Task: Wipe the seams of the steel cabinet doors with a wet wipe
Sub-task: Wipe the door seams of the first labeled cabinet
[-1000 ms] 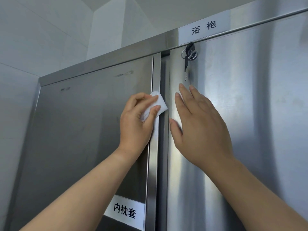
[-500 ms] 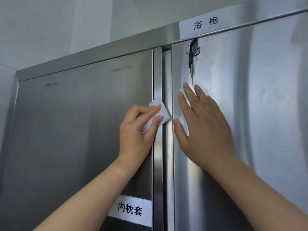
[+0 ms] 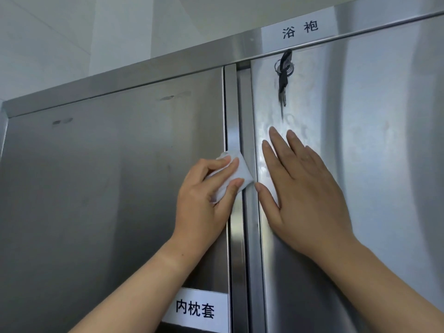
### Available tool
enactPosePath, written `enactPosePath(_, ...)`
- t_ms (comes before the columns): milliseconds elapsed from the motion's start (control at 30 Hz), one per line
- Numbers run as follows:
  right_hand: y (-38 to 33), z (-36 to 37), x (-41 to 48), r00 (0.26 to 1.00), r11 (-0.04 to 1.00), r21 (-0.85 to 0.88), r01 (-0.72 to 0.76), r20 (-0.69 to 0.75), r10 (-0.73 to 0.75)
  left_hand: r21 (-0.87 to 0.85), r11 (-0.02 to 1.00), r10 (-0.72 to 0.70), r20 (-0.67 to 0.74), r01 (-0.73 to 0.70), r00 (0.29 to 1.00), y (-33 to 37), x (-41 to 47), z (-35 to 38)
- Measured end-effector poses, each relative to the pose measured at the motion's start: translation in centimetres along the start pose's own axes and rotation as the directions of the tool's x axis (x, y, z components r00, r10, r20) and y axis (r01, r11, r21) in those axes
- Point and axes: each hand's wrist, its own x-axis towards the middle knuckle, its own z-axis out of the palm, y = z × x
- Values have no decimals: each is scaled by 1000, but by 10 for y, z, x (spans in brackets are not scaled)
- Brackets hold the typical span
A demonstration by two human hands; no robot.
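1. Lower down the seam (image 3: 244, 104) than a second ago, the left grip (image 3: 204, 198) pinches the wet wipe (image 3: 241, 173) against it.
2. Right grip (image 3: 305, 195), fingers straight, lies flat on the right door (image 3: 374, 145).

white label (image 3: 298, 32) reading 浴袍 on cabinet top rail (image 3: 144, 70), white label (image 3: 195, 310) reading 内枕套 on left door (image 3: 108, 188)

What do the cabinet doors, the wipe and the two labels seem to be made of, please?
Doors: probably stainless steel, brushed finish; grey sheen with soft vertical reflections and smudges.
Wipe: soft white nonwoven or paper, folded; it creases in the left hand; wetness cannot be told.
Labels: white sheet with black print, paper or plastic, unclear.
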Motion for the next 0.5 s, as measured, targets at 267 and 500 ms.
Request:
enactPosePath(267, 0, -1, -1, 1000, 1000, -6, 5, 5, -5, -20, 999, 42, -8, -42, 999, -3, -13, -2)
enactPosePath(500, 0, -2, -2, 1000, 1000, -3, 4, 17, -3, -24, 1000, 10, -7, -10, 1000, -2, -2, -1)
